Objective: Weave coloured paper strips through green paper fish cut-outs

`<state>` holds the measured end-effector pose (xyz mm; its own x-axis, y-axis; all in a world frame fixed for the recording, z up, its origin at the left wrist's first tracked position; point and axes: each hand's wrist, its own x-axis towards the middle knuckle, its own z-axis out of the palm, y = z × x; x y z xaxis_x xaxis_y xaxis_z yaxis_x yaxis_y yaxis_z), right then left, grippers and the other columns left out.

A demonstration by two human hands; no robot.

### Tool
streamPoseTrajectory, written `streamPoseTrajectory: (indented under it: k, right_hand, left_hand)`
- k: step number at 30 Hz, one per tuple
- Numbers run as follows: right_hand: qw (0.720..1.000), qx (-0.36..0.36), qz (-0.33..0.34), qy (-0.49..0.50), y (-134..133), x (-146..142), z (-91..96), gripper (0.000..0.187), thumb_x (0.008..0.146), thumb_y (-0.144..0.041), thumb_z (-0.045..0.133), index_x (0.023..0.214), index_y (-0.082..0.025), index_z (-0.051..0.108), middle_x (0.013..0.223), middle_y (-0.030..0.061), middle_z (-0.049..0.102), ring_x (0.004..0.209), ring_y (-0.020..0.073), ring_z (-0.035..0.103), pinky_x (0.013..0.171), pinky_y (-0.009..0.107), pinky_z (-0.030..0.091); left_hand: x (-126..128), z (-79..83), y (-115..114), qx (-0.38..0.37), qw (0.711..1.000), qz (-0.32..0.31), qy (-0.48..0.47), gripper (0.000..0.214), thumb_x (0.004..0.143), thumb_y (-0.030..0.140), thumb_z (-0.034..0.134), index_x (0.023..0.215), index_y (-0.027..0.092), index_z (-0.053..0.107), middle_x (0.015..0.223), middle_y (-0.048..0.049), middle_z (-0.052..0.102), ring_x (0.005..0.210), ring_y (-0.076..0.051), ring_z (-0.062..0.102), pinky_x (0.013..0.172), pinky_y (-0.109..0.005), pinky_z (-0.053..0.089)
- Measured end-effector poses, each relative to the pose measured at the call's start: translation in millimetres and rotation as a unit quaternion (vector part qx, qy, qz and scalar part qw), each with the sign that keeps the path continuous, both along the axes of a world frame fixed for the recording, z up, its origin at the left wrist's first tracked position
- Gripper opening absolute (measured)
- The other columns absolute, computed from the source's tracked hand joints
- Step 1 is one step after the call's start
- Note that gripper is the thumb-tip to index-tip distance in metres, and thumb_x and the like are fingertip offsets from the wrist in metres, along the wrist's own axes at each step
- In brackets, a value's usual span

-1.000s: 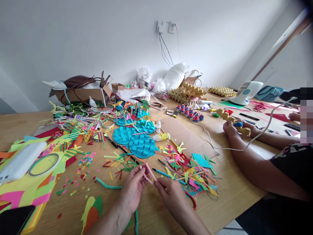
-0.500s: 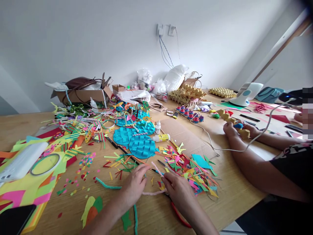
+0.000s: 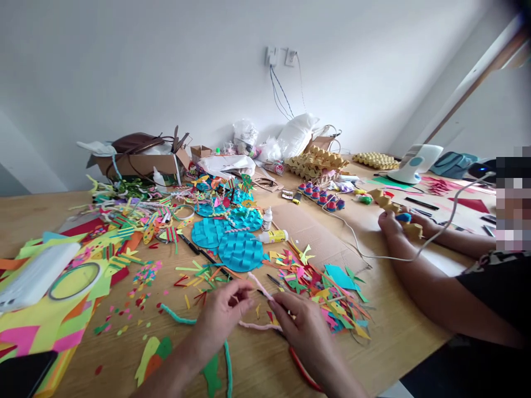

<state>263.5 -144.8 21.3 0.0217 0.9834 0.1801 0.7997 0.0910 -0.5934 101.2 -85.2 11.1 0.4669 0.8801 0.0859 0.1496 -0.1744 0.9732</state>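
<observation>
My left hand (image 3: 219,315) and my right hand (image 3: 301,326) are low over the wooden table (image 3: 265,365), both pinched on a pink pipe cleaner (image 3: 259,283). It runs from between my fingers up toward the blue paper discs and loops along the table between my hands. A teal pipe cleaner (image 3: 178,316) lies just left of my left hand. A red pipe cleaner (image 3: 302,371) curves under my right wrist. A pile of coloured paper scraps (image 3: 327,290) sits just beyond my right hand.
Blue woven paper discs (image 3: 238,249) and glue bottles (image 3: 271,236) lie ahead. A cardboard box (image 3: 136,163) and egg cartons (image 3: 317,160) stand at the back. Another person at the right holds a brown cardboard piece (image 3: 398,213). Coloured sheets (image 3: 41,320) and a tape ring (image 3: 74,279) cover the left.
My hands have come down from a raised pinch to the table surface, and the pink pipe cleaner now lies partly along the table between them. The view shifted slightly.
</observation>
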Motion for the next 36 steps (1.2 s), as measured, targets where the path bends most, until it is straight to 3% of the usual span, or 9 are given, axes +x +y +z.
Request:
streamPoseTrajectory:
  k: [3, 8, 12, 14, 20, 29, 32, 36]
  right_hand:
    - [1.000, -0.010, 0.016, -0.005, -1, -12, 0.3, 0.030, 0.087, -0.027, 0.040, 0.059, -0.017, 0.048, 0.056, -0.0010, 0.051, 0.051, 0.0096, 0.044, 0.050, 0.020, 0.025]
    - [0.999, -0.015, 0.043, 0.008, 1, -23, 5.9, 0.028, 0.086, -0.023, 0.042, 0.060, -0.017, 0.051, 0.057, -0.0006, 0.053, 0.052, 0.0099, 0.046, 0.051, 0.020, 0.026]
    - [0.993, -0.038, 0.052, 0.099, 5, -27, 13.0, 0.016, 0.084, -0.023, 0.046, 0.075, -0.018, 0.058, 0.062, -0.0012, 0.057, 0.057, 0.0102, 0.050, 0.052, 0.018, 0.029]
    - [0.990, -0.039, 0.051, 0.127, 6, -30, 13.9, 0.017, 0.084, -0.023, 0.047, 0.072, -0.018, 0.058, 0.060, -0.0019, 0.056, 0.056, 0.0096, 0.049, 0.051, 0.018, 0.029]
    - [0.992, 0.045, 0.043, 0.113, 4, -40, 4.6, 0.022, 0.084, -0.024, 0.049, 0.064, -0.017, 0.055, 0.059, -0.0021, 0.051, 0.054, 0.0086, 0.045, 0.052, 0.018, 0.028]
    - [0.987, 0.096, 0.028, 0.123, 13, -43, -7.3, 0.021, 0.080, -0.015, 0.054, 0.059, -0.016, 0.054, 0.058, -0.0012, 0.051, 0.056, 0.0094, 0.050, 0.053, 0.017, 0.031]
    - [0.985, 0.113, 0.019, 0.125, 16, -43, -7.1, 0.020, 0.079, -0.014, 0.053, 0.059, -0.016, 0.054, 0.059, -0.0006, 0.052, 0.057, 0.0097, 0.051, 0.053, 0.017, 0.032]
    - [0.984, 0.129, 0.007, 0.119, 17, -44, -7.4, 0.020, 0.080, -0.015, 0.052, 0.060, -0.016, 0.054, 0.059, -0.0001, 0.052, 0.057, 0.0104, 0.051, 0.053, 0.018, 0.033]
  left_hand:
    - [-6, 14.1, 1, -0.112, 0.985, 0.042, -0.127, 0.018, 0.071, 0.032, 0.061, 0.083, 0.018, 0.060, 0.067, 0.0011, 0.056, 0.060, -0.012, 0.052, 0.052, -0.020, 0.040]
    - [-13, 23.4, 0, -0.132, 0.973, 0.109, -0.158, 0.015, 0.068, 0.030, 0.065, 0.069, 0.016, 0.059, 0.057, 0.0027, 0.057, 0.053, -0.009, 0.048, 0.049, -0.017, 0.038]
    - [-17, 20.4, 0, -0.130, 0.975, 0.107, -0.145, 0.015, 0.069, 0.031, 0.064, 0.068, 0.016, 0.062, 0.058, 0.0006, 0.061, 0.054, -0.010, 0.050, 0.050, -0.018, 0.039]
    - [-18, 18.7, 1, -0.126, 0.976, 0.104, -0.142, 0.015, 0.069, 0.031, 0.064, 0.068, 0.016, 0.063, 0.059, 0.0003, 0.061, 0.055, -0.011, 0.051, 0.050, -0.018, 0.039]
    - [-21, 15.7, 1, -0.136, 0.971, 0.124, -0.153, 0.014, 0.066, 0.029, 0.068, 0.065, 0.016, 0.061, 0.056, 0.0028, 0.057, 0.050, -0.008, 0.044, 0.048, -0.017, 0.036]
    - [-21, 16.6, -2, -0.296, 0.907, 0.094, -0.284, 0.019, 0.062, 0.027, 0.075, 0.067, 0.015, 0.060, 0.060, 0.0014, 0.058, 0.057, -0.008, 0.050, 0.050, -0.016, 0.038]
    - [-24, 15.7, 1, -0.290, 0.906, 0.096, -0.291, 0.019, 0.063, 0.027, 0.074, 0.069, 0.015, 0.062, 0.064, 0.0003, 0.059, 0.060, -0.009, 0.052, 0.053, -0.017, 0.039]
    - [-27, 14.2, 0, -0.228, 0.922, 0.116, -0.292, 0.021, 0.073, 0.036, 0.066, 0.077, 0.016, 0.063, 0.070, -0.0011, 0.061, 0.065, -0.011, 0.054, 0.055, -0.018, 0.041]
